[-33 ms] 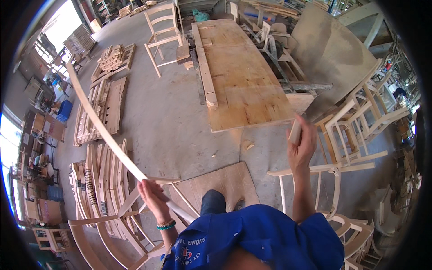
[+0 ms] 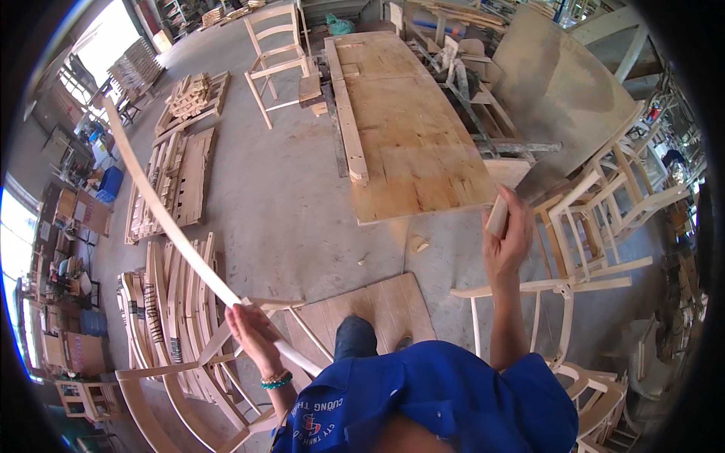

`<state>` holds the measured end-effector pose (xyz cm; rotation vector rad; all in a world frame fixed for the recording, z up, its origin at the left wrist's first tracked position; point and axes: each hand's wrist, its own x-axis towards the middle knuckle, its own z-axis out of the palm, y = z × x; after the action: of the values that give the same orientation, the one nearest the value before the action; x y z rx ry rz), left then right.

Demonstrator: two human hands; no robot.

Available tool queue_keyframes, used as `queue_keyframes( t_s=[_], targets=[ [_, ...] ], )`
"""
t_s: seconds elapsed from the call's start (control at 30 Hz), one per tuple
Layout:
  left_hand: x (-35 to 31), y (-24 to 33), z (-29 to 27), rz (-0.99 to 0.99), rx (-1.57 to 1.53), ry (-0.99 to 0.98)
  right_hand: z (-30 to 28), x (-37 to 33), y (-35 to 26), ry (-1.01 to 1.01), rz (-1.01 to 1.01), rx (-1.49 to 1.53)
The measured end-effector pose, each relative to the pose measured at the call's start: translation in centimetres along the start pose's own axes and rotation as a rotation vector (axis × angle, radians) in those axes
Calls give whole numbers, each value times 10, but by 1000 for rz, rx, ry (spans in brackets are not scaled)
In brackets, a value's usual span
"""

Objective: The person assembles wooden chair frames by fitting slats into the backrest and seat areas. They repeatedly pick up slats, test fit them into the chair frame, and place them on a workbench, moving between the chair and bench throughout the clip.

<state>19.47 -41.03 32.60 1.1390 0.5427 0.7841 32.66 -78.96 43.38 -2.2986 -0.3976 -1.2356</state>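
Observation:
My left hand (image 2: 253,332) grips a long, thin, curved wooden slat (image 2: 162,215) near its lower end. The slat arcs up and away to the far left. My right hand (image 2: 507,243) is raised and closed on a small pale wooden block (image 2: 497,216). Below that hand stands an unfinished pale wood chair frame (image 2: 555,285). Another bare chair frame (image 2: 226,377) lies low at my left, just under the left hand. My blue shirt fills the bottom edge.
A large plywood sheet (image 2: 411,132) with a long beam (image 2: 346,113) on it lies ahead. Piles of curved slats (image 2: 162,306) and flat parts (image 2: 177,181) cover the floor at left. Stacked chair frames (image 2: 612,204) crowd the right, and a lone chair (image 2: 272,57) stands far ahead.

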Motion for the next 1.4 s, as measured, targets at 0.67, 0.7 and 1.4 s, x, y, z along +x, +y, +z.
queue_keyframes(
  t_s=[0.67,0.7,1.4],
  targets=[
    [376,-40,264,565,991,-1246,350,127,-34,-572,-117,42],
    [388,-47,289,561,995,-1366,361,122,-25,-613,-97,52],
    [664,-199,470,489,1023,-1286,574,91,205,-277,848,-471]
  ],
)
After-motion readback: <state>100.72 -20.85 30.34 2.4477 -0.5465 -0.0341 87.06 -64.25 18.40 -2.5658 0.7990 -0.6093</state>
